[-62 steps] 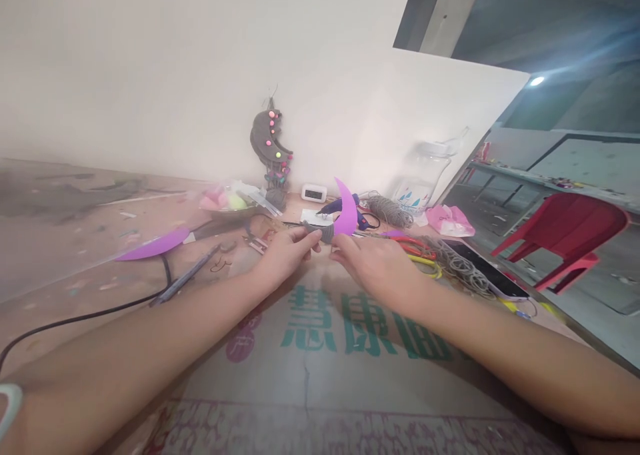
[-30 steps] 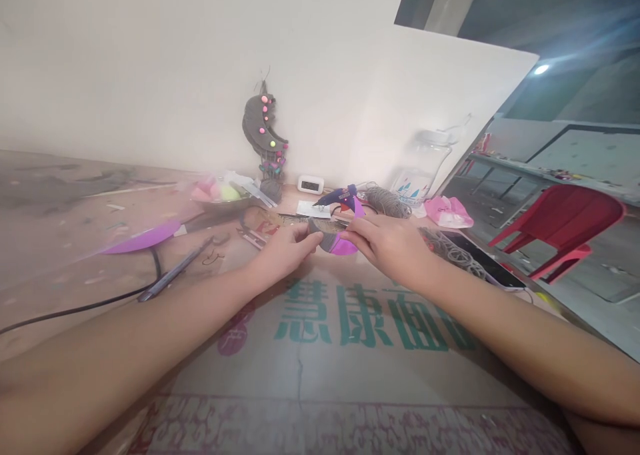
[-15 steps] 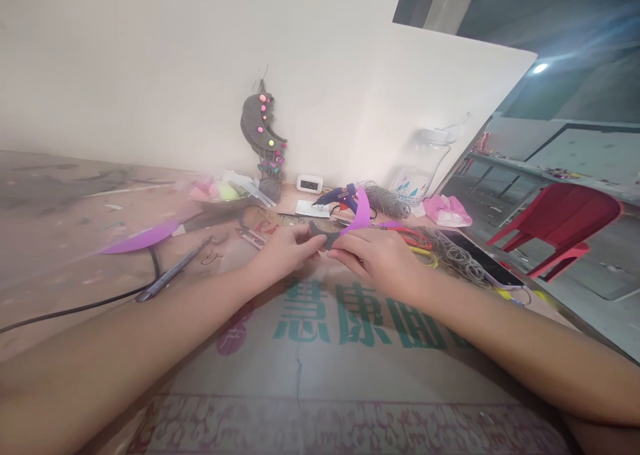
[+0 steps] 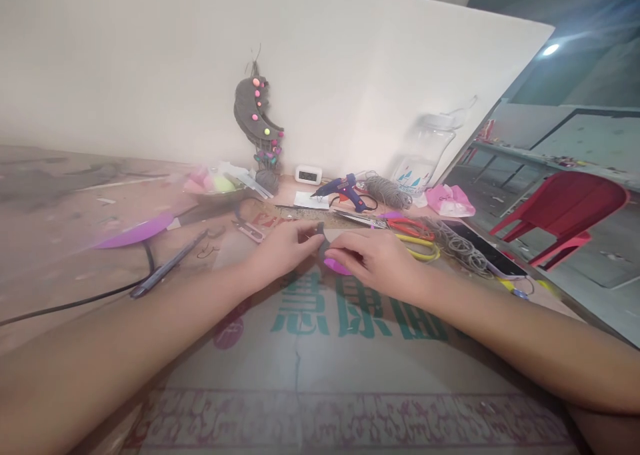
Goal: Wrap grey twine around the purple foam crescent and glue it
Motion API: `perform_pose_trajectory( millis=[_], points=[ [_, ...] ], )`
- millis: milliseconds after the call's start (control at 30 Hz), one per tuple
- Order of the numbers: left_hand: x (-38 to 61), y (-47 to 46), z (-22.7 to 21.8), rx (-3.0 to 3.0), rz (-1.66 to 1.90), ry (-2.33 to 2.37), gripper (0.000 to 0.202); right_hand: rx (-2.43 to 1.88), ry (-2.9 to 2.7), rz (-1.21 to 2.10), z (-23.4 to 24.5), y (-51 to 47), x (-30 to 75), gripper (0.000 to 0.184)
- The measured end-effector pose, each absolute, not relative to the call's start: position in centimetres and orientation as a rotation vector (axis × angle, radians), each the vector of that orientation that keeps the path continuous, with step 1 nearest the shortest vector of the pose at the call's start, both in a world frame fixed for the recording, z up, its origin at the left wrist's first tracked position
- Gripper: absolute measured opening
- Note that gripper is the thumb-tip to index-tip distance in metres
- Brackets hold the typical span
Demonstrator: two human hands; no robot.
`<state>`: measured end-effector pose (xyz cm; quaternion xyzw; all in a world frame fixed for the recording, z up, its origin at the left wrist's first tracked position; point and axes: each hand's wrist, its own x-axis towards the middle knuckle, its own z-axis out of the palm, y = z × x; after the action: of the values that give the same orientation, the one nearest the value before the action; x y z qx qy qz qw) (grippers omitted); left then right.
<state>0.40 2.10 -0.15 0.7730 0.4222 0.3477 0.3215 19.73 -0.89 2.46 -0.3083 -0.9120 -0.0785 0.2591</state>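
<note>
Between my two hands is a purple crescent-shaped piece point(image 4: 339, 266), partly wrapped in dark grey yarn. Its wrapped end point(image 4: 321, 230) shows above my fingertips, and the bare purple part hangs low beside my right fingers. My left hand point(image 4: 290, 245) pinches the grey section with thumb and forefinger. On the other side my right hand point(image 4: 377, 255) is closed at the same piece, fingers pressed together; most of the piece is hidden behind them. Just beyond the hands lie thread snips point(image 4: 249, 230) on the left and scissors with red handles point(image 4: 405, 226) on the right.
A blue glue gun point(image 4: 343, 188), a white clock point(image 4: 309, 174) and grey yarn point(image 4: 387, 190) are at the back. A yarn-covered moon ornament point(image 4: 250, 112) leans on the wall. On the right are a phone point(image 4: 483, 248) and a plastic jug point(image 4: 425, 152); a pen point(image 4: 170, 265) lies left.
The purple crescent has turned: its bare part pointed up and away, and now hangs down by my right fingers. The view has shifted slightly, and the glue gun shows unobstructed.
</note>
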Motion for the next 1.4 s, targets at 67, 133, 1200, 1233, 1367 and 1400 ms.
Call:
perform_pose_trajectory(
  millis=[67,133,1200,1233,1367,1400],
  points=[
    [0.3,2.2,-0.3,1.959,0.943,1.09,0.031,-0.854,-2.456,-0.162,2.5,-0.7,19.8,0.028],
    [0.3,2.1,-0.2,1.929,0.928,1.072,0.036,-0.88,-2.452,-0.127,2.6,-0.5,19.8,0.028],
    [0.4,1.5,0.0,2.28,0.664,0.917,0.038,-1.076,-2.299,0.02,2.8,-0.2,21.2,0.028],
    [0.4,1.4,0.0,2.283,0.669,0.916,0.037,-1.078,-2.303,0.018,2.8,-0.2,21.2,0.028],
    [0.5,1.3,0.2,2.272,0.66,0.93,0.037,-1.083,-2.303,0.035,2.7,-0.4,21.5,0.029],
    [0.4,1.3,0.2,2.269,0.649,0.935,0.037,-1.092,-2.298,0.037,2.6,-0.4,21.6,0.03]
  ],
)
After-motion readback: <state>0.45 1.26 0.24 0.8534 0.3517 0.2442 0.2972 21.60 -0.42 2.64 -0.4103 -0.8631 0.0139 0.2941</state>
